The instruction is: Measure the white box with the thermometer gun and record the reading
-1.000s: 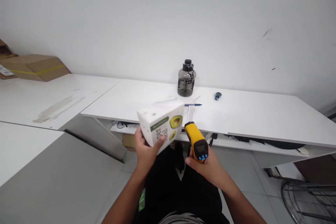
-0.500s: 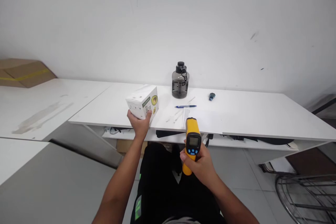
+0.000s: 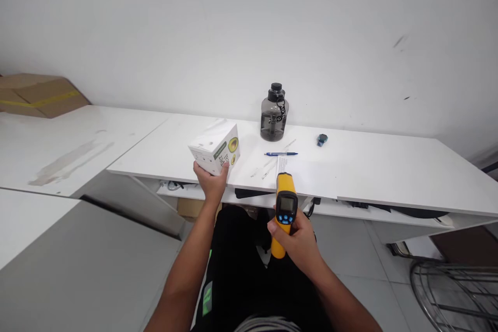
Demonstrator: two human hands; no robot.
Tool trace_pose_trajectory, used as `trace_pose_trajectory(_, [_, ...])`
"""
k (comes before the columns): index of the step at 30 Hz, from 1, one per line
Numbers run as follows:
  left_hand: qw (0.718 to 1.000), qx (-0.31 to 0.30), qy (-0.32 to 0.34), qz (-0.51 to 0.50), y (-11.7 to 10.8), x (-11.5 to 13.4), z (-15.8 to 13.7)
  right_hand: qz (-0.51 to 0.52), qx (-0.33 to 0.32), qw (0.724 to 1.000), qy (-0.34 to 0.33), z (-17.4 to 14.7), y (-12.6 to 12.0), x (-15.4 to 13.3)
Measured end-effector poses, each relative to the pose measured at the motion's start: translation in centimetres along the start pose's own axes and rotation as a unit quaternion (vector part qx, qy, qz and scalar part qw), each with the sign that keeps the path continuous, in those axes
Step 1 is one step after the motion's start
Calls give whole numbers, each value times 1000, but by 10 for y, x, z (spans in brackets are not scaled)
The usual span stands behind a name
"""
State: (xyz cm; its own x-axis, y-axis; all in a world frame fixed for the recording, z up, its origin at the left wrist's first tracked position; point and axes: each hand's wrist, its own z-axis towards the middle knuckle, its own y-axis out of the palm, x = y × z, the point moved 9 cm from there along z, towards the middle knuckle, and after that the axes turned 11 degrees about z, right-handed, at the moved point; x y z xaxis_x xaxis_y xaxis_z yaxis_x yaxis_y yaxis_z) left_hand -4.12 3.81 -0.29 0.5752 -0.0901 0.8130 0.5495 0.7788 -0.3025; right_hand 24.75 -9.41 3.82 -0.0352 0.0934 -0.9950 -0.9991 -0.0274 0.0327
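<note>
Nearest, the person's black-clad legs stand before a white desk. Just short of its front edge, the right hand is wrapped around the grip of a yellow handheld device, thumb on its near left side. The device is upright, its small screen and blue buttons facing the person and its nose towards the desk. Beneath the top, a shelf runs along the front edge, with dark items lying on it.

At the front edge, left of the middle, the left hand grasps a white box by its lower near corner, thumb against the side printed with avocados. The box sits over the desktop, its front corner close to the edge; whether its base touches the surface cannot be told.

Right of the box, a white sheet of paper reaches the front edge. A blue pen lies crosswise beyond the device's nose. Farther off, a wristwatch rests towards the back edge, and to its left a dark translucent bottle stands upright near that edge. On the adjoining desktop at left, a taped carton sits by the wall.
</note>
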Motion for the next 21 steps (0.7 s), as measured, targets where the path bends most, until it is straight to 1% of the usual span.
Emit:
trace_pose_trajectory(4, [1000, 2, -5, 8, 0, -2, 0, -10, -2, 1000, 12, -1, 0, 1])
trace_pose_trajectory(11, [1000, 3, 7, 22, -3, 4, -1, 2, -4, 1000, 16, -1, -1, 2])
trace_pose_trajectory(17, [1000, 11, 5, 18, -1, -2, 0, 18, 0, 999, 26, -3, 1, 8])
trace_pose_trajectory(19, [1000, 12, 3, 14, -1, -3, 0, 17, 7, 999, 31, 2, 2, 11])
trace_pose_trajectory(21, [1000, 11, 3, 19, 0, -2, 0, -16, 32, 999, 25, 14, 1, 11])
